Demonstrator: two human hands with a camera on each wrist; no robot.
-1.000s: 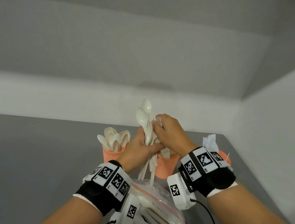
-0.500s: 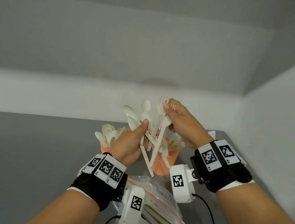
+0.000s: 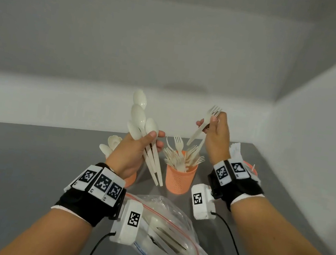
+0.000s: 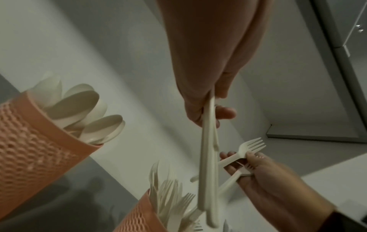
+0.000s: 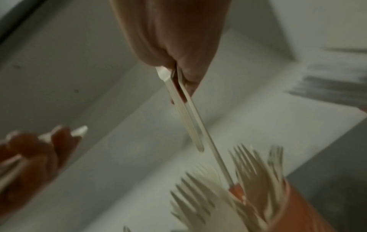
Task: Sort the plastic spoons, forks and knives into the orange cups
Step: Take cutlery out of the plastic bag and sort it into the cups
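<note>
Two hands work above a grey tabletop [image 3: 16,171]. Nearest lies a clear plastic zip bag with a red seal [image 3: 172,231], more white cutlery showing through it, so sorting looks well along but unfinished. Beyond it, the left hand [image 3: 132,154] curls fingers and thumb round a bundle of white plastic spoons [image 3: 140,121], bowls up, handles hanging beside the forks' cup, probably parked until the forks are dealt with. The right hand [image 3: 215,138] pinches two white plastic forks [image 3: 206,122] just below their tines, handles aimed down over the middle orange mesh-textured plastic cup of forks [image 3: 180,177], likely so they drop in handle-first. Further back, a spoon-filled orange cup [image 4: 29,141] stands behind the left hand, and a third orange cup [image 3: 251,167] sits mostly hidden behind the right wrist.
</note>
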